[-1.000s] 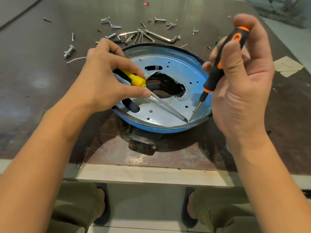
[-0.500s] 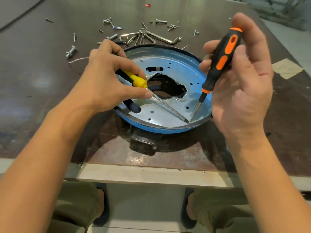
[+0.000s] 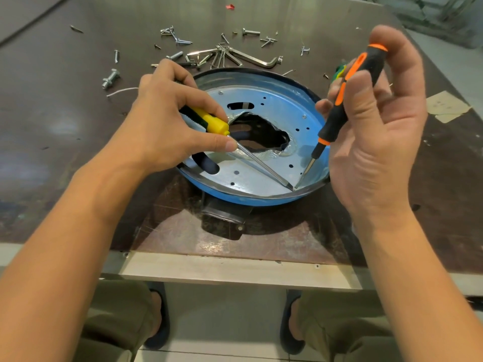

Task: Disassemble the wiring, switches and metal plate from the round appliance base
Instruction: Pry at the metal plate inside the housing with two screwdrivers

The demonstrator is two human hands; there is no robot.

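Only the right hand point(image 3: 371, 142) has shifted, rolling the orange screwdriver point(image 3: 350, 92) between its curled fingers. The left hand point(image 3: 167, 118) grips the yellow screwdriver point(image 3: 211, 124). Both tips meet at the metal plate's point(image 3: 277, 111) lower-right edge inside the blue base point(image 3: 248, 201) at mid-frame, likely to pry the plate loose.

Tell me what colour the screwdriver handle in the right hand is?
Black with orange patches. The head view shows that handle in the right hand clearly.
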